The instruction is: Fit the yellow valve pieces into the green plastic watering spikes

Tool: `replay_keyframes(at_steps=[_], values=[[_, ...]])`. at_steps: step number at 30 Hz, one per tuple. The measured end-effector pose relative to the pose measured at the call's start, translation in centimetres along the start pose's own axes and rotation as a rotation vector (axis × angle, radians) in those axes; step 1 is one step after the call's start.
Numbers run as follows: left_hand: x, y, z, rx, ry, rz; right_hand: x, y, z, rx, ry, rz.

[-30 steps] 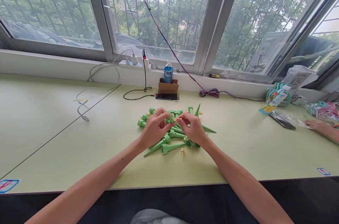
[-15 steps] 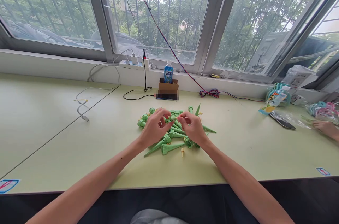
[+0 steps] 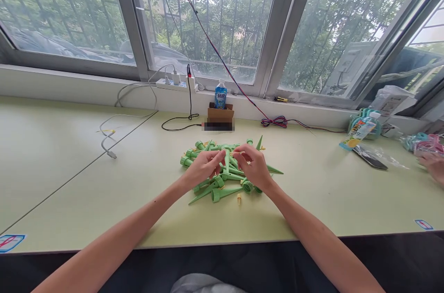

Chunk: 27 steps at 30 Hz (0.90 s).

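A pile of green plastic cone spikes [image 3: 222, 189] with small yellow bits lies on the pale green table [image 3: 86, 182]. My left hand [image 3: 203, 168] and my right hand [image 3: 253, 166] hover over the pile's middle. Between them stands one green spike [image 3: 226, 161], roughly upright, wide end up. My left fingers pinch its side. My right fingertips are closed in a pinch near its top, on something too small to make out.
A brown cardboard box [image 3: 220, 117] and a blue-labelled bottle [image 3: 220, 94] stand behind the pile. Cables and a power strip [image 3: 175, 84] run along the sill. At far right lie packets, a phone [image 3: 369, 159] and another person's hand [image 3: 432, 163].
The spike I held tilted between my hands now stands upright. My left hand has slid down and closer to it. The other person's hand at right has drawn back.
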State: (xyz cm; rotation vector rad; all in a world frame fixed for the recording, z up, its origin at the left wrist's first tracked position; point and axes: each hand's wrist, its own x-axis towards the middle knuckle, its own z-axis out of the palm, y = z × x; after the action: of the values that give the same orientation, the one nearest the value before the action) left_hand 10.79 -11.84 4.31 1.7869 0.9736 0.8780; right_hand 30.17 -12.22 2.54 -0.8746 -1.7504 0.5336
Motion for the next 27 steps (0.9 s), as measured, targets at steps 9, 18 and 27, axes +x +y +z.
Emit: replay_keyframes(at_steps=[9, 18, 27], values=[[-0.4, 0.7, 0.1, 0.019, 0.020, 0.017, 0.1, 0.2, -0.1, -0.017, 0.001, -0.012], [-0.2, -0.1, 0.4, 0.094, 0.150, 0.207, 0.1, -0.2, 0.0, -0.032, -0.031, -0.002], [-0.1, -0.5, 0.6, 0.201, 0.242, 0.337, 0.0, -0.2, 0.0, 0.070, -0.056, -0.007]])
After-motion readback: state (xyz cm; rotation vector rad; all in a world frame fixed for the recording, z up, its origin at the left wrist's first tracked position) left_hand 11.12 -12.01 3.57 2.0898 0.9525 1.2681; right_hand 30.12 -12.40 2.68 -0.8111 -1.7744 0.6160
